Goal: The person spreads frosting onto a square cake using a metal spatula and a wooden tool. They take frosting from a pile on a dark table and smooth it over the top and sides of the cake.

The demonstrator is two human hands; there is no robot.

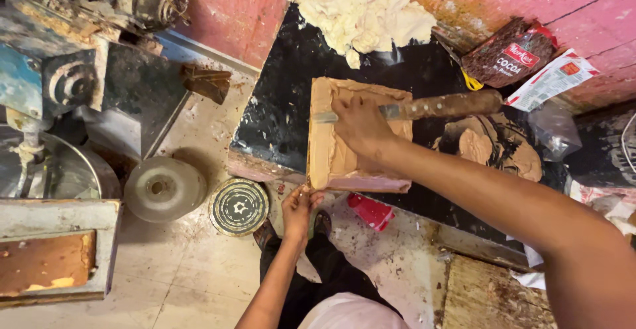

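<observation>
- The cake block (344, 160) is sitting at the near edge of the black table (278, 110), its front end overhanging slightly toward the person; everything else I am placing from this block.
- The right hand (361, 127) is lying across the top of the block, closed around the grip of a long knife (424, 108), whose flat blade is pressing into the tan frosting at the block's far end while its brown wooden handle is sticking out past the right side.
- The left hand (298, 210) is reaching up below the block's near left corner, fingers pinched on the bottom edge, seemingly on a thin board or sheet under it; I cannot tell exactly what it is gripping.
- The block is looking soft and smeary: wet frosting on top and sides, likely to dent and slip under fingers. I would judge it moderately heavy and crumbly, so best taken from underneath by its base, not by the coated faces.
- Behind the block a heap of pale cream (361, 11) is resting on the table against the pink wall.
- Right of the block a brown cocoa packet (507, 54) is lying, with chocolate smears nearer.
- Left of the block, down on the floor, a round tin lid (238, 206) is lying.
</observation>
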